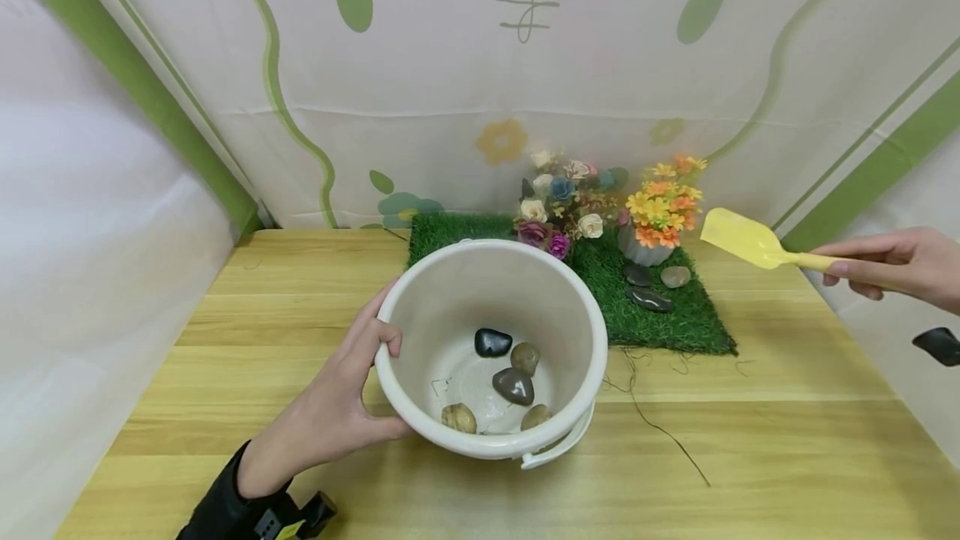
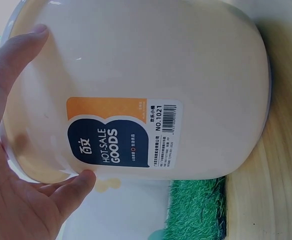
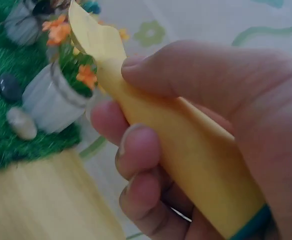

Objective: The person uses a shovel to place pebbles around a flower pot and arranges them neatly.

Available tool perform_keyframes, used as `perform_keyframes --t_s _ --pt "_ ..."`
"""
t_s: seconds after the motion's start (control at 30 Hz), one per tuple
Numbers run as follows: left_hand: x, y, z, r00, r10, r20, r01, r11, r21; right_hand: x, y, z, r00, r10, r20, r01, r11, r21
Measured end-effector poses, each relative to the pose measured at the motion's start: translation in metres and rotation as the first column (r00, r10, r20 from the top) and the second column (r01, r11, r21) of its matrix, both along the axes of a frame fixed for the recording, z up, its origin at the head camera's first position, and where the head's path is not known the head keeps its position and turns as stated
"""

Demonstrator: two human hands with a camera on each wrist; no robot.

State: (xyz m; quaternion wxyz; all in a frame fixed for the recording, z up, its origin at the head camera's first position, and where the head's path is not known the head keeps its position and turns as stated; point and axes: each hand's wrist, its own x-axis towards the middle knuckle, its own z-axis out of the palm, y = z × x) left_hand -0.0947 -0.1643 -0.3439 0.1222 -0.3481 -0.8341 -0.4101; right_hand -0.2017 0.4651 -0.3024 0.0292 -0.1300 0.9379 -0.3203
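Note:
My left hand (image 1: 330, 419) grips the rim of a white plastic bucket (image 1: 495, 277) on its left side, fingers over the edge and thumb against the outer wall. Several dark and brown stones (image 1: 513, 387) lie in the bottom of the bucket. In the left wrist view, a printed label (image 2: 123, 132) shows on the bucket's side. Off to the right, my right hand (image 1: 911, 265) holds a yellow toy shovel (image 1: 742, 238) by its handle, raised with the blade pointing left. Seen in the right wrist view, the thumb and curled fingers wrap the handle (image 3: 181, 145).
Behind the bucket, an artificial grass mat (image 1: 675, 327) bears a bunch of mixed flowers (image 1: 558, 198), a white pot (image 1: 645, 250) with orange and yellow flowers, and several stones (image 1: 649, 299). Loose dark threads (image 1: 667, 432) lie on the wooden table (image 1: 787, 457). A printed curtain (image 1: 420, 48) hangs behind.

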Motion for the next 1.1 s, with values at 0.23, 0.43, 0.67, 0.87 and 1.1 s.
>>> perform_keyframes --t_s 0.23,0.43,0.67,0.87,1.1 --pt "0.009 0.007 0.021 1.000 -0.011 0.003 0.011 1.000 0.009 0.003 -0.026 0.027 0.997 0.030 -0.068 -0.028 0.999 0.038" --pt "0.014 0.011 0.031 1.000 -0.017 -0.003 0.017 1.000 0.021 -0.001 -0.060 0.052 0.987 0.148 -0.058 -0.148 0.989 0.004" --pt "0.014 0.011 0.031 1.000 -0.020 -0.006 0.020 0.999 0.027 -0.006 -0.111 0.086 0.960 0.279 -0.035 -0.277 0.960 0.038" --pt "0.014 0.011 0.032 1.000 -0.010 0.011 0.010 1.000 0.012 -0.003 -0.164 0.111 0.917 0.399 -0.002 -0.390 0.897 0.207" --pt "0.014 0.011 0.032 1.000 -0.015 0.005 0.015 1.000 0.015 -0.005 -0.216 0.123 0.776 0.631 -0.011 -0.614 0.758 0.218"
